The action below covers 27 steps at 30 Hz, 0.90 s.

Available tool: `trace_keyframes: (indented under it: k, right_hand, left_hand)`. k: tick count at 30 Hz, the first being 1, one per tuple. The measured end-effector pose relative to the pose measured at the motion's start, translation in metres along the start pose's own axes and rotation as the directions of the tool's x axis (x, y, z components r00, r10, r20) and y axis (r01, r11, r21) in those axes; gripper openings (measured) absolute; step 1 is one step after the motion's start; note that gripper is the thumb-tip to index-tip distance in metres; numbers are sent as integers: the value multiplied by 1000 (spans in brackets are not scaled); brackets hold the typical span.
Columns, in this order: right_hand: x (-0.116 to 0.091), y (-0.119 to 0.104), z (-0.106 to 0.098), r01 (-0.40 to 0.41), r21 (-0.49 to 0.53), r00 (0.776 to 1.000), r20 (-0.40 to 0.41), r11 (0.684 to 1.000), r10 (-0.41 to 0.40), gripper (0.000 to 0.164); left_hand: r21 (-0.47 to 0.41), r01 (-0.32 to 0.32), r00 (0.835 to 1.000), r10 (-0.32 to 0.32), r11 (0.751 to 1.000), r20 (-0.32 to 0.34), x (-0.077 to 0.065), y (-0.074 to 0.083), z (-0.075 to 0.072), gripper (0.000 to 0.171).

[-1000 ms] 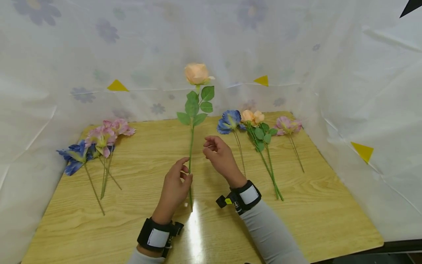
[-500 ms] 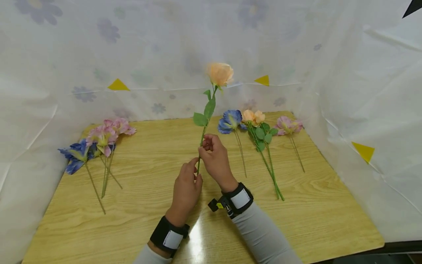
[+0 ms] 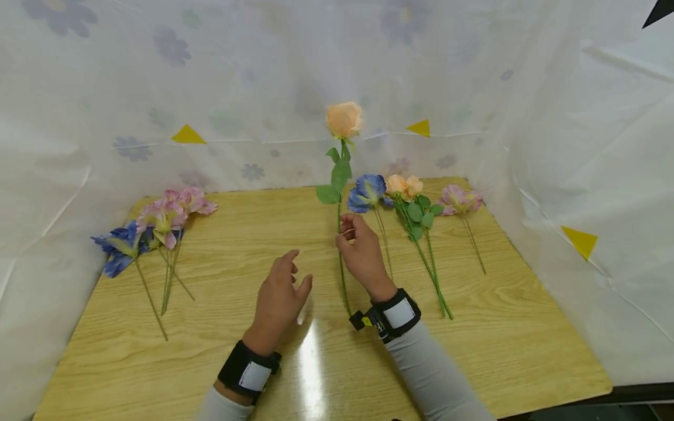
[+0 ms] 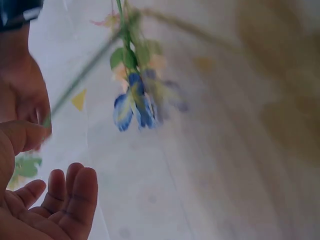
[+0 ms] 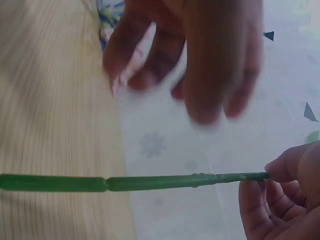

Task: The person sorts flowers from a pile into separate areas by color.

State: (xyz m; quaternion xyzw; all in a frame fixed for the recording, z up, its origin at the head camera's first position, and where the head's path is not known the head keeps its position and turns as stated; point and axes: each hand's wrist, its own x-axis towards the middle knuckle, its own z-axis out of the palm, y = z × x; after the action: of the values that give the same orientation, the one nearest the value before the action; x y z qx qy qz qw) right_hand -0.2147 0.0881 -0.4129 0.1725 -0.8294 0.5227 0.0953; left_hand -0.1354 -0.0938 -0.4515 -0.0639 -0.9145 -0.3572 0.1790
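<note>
My right hand point(image 3: 363, 252) pinches the green stem of a peach rose point(image 3: 344, 120) between thumb and fingertips. The rose stands nearly upright, bloom on top and leaves below it, with its stem point(image 5: 150, 183) running past the fingers. To the left, my left hand point(image 3: 279, 295) is apart from the stem, fingers spread and holding nothing. In the right wrist view the left hand point(image 5: 200, 60) is blurred above the stem. Just behind the right hand lies a blue flower point(image 3: 368, 193).
Two-stemmed peach roses point(image 3: 404, 187) and a pink flower point(image 3: 460, 200) lie at the right. Pink flowers point(image 3: 163, 219) and blue flowers point(image 3: 121, 248) lie at the left of the wooden table point(image 3: 237, 234). A white floral sheet point(image 3: 237, 70) encloses the back and sides.
The rose has moved right, tilting and then straightening. My right hand has come onto its stem, and my left hand has let go and drawn back to the left.
</note>
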Motion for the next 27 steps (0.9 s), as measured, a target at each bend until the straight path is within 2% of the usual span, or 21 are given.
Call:
trace_keyframes:
  k: [3,6,12,17,21,23,27]
  right_hand:
    - [4,13,-21,6,-119,1000,4,993,-5,33]
    - [9,28,-46,-1,-247,1000,1,969,1,34]
    - [16,66,-103,-30,-443,1000,-16,896,26,36]
    - [15,86,-155,-75,-589,997,-48,805,58,38]
    - [12,101,-192,-122,-674,992,-70,729,101,38]
    - [11,109,-209,-160,-704,986,-89,692,138,40]
    - [9,117,-237,-248,-744,965,-131,620,229,40]
  left_hand:
    - [68,13,1000,-15,998,28,2,-20,-19,55]
    - [158,12,998,-21,987,54,4,-42,-40,56]
    - [324,-26,997,3,946,72,0,-81,-75,50]
    - [426,-48,998,32,903,45,-6,-107,-93,41]
    - [480,-26,999,8,877,40,-10,-127,-107,40]
    - [496,-18,999,-9,868,51,-11,-135,-113,41]
    - [490,10,996,-50,872,69,-16,-148,-125,41]
